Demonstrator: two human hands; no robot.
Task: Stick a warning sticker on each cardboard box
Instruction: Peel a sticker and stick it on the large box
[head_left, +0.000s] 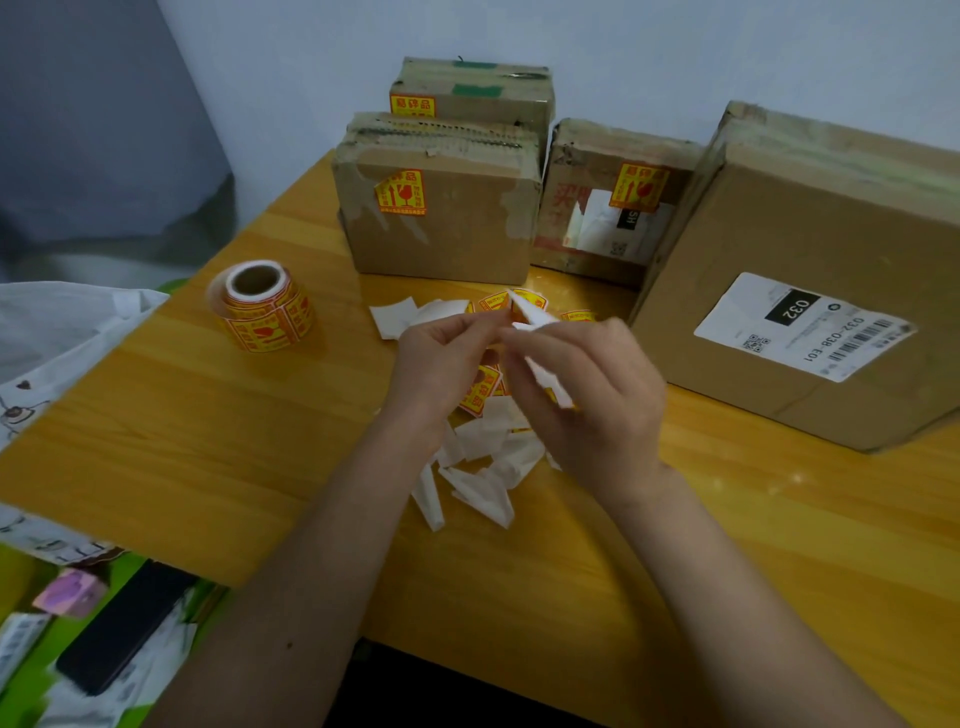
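Both hands meet over the middle of the wooden table (156, 441). My left hand (441, 364) and my right hand (587, 395) pinch one yellow and red warning sticker (524, 307) with its white backing between the fingertips. A roll of the same stickers (267, 306) stands to the left. Three cardboard boxes at the back carry a sticker: the front one (441, 228), the one behind it (478, 98) and a smaller one (608, 208). The large box (805, 291) on the right shows only a white shipping label.
Loose stickers (480, 392) and several white backing scraps (478, 478) lie under and behind my hands. A white plastic bag (57, 322) hangs at the table's left edge. Beyond that edge, a dark phone (119, 629) and small items lie on a green surface.
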